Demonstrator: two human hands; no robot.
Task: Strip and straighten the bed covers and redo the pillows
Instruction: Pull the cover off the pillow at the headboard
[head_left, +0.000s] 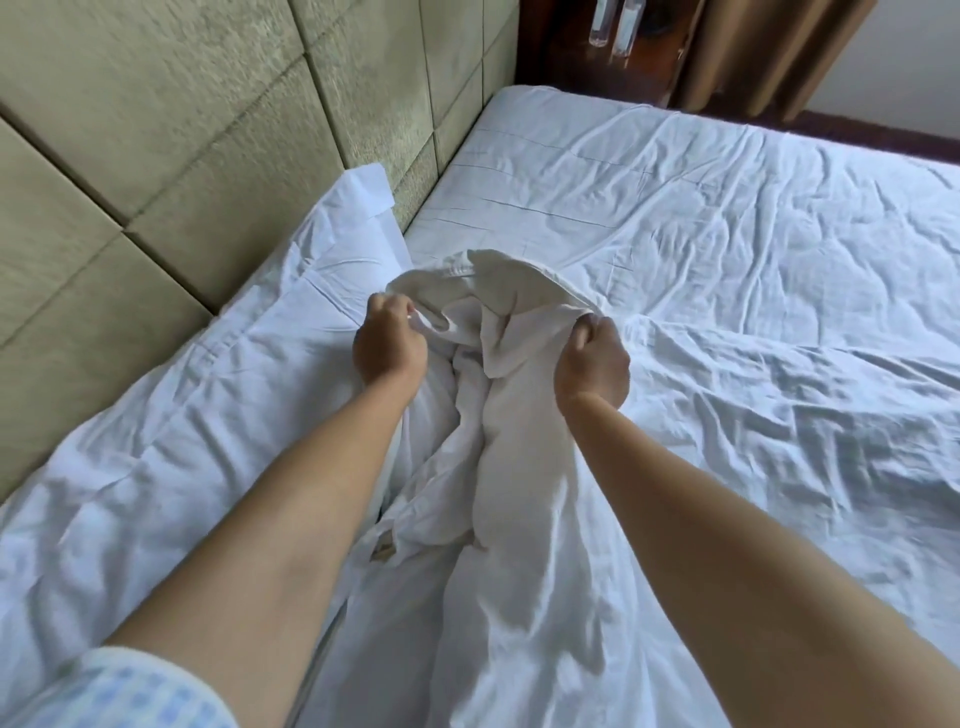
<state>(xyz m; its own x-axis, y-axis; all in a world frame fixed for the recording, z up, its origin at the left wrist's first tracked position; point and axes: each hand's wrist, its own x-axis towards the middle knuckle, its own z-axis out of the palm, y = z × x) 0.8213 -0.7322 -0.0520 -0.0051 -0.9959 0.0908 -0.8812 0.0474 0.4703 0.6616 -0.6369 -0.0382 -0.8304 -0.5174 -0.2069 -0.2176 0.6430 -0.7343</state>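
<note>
A cream-white pillowcase hangs bunched between my two hands above the bed. My left hand grips its open edge on the left. My right hand grips the edge on the right, so the mouth of the pillowcase is spread between them. Below my hands the cloth trails down in a twisted fold onto the bed. A white pillow in its case lies along the headboard on the left. The wrinkled white sheet covers the mattress to the right.
A padded beige headboard runs along the left. Dark wooden furniture and a brown curtain stand beyond the far end of the bed. A small tag shows on the cloth near my left forearm.
</note>
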